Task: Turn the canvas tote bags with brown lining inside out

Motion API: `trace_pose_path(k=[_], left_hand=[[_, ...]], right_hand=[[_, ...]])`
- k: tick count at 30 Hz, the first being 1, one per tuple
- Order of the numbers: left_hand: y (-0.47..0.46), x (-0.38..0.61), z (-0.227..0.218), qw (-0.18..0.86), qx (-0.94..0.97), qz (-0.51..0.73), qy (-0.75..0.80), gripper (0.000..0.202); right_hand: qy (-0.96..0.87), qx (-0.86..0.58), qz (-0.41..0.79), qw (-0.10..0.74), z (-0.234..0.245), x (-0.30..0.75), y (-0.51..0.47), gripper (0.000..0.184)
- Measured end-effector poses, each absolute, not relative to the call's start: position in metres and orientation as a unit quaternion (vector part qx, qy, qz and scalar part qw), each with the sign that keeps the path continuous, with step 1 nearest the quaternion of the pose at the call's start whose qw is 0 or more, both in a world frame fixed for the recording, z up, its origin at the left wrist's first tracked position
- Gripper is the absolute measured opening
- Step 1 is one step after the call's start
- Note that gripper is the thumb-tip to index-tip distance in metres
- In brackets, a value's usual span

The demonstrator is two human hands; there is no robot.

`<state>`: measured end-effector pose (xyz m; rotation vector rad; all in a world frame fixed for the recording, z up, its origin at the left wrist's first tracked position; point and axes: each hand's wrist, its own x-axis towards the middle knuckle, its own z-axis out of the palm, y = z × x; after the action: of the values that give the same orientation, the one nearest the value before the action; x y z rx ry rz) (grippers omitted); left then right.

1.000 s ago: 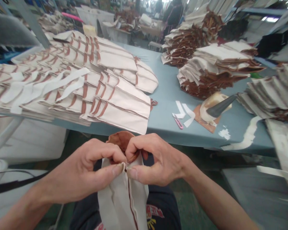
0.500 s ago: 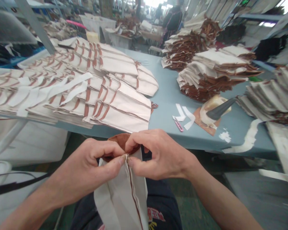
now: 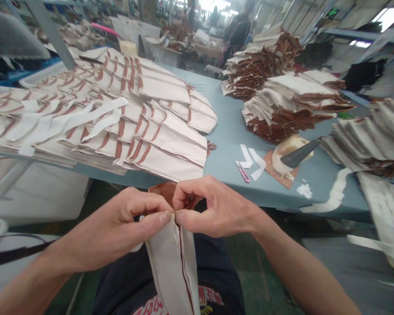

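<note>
Between my two hands hangs a cream fabric piece (image 3: 172,262) with a brown-edged seam running down its length and a brown lining at the top. My left hand (image 3: 131,227) pinches its top edge between thumb and forefinger, left of the seam. Just right of the seam, my right hand (image 3: 210,208) pinches the same edge, its thumb close to the left one. The lower part of the piece hangs over my dark clothing. Fingertips hide the exact spot being gripped.
Rows of cream pieces with brown edges (image 3: 170,153) overlap on the blue table (image 3: 223,109). White strips (image 3: 258,162), a pink cutter (image 3: 243,172) and a pot with a grey-handled brush (image 3: 298,155) lie to the right. Folded stacks (image 3: 282,105) stand behind. A person (image 3: 238,30) is far back.
The hanging fabric piece has narrowed and swung slightly, showing more of the printed clothing beneath. Both hands keep their pinch, with the right hand shifted a little left.
</note>
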<state>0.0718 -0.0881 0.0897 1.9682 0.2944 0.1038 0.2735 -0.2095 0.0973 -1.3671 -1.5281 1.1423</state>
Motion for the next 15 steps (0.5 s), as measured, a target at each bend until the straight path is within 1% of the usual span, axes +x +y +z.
trace_pose_path(k=[2, 7, 11, 15], left_hand=[[-0.086, 0.071, 0.091, 0.548, 0.828, 0.033, 0.114, 0.045], [-0.084, 0.071, 0.094, 0.558, 0.823, 0.019, 0.101, 0.047], [-0.088, 0.07, 0.088, 0.559, 0.821, 0.041, 0.11, 0.046], [-0.09, 0.069, 0.079, 0.576, 0.805, 0.044, 0.136, 0.044]], right_hand=[[-0.601, -0.544, 0.447, 0.379, 0.098, 0.272, -0.21, 0.007], [-0.606, -0.566, 0.446, 0.337, 0.106, 0.269, -0.208, 0.016], [-0.61, -0.584, 0.453, 0.287, 0.112, 0.27, -0.206, 0.017], [-0.606, -0.588, 0.459, 0.277, 0.111, 0.274, -0.204, 0.019]])
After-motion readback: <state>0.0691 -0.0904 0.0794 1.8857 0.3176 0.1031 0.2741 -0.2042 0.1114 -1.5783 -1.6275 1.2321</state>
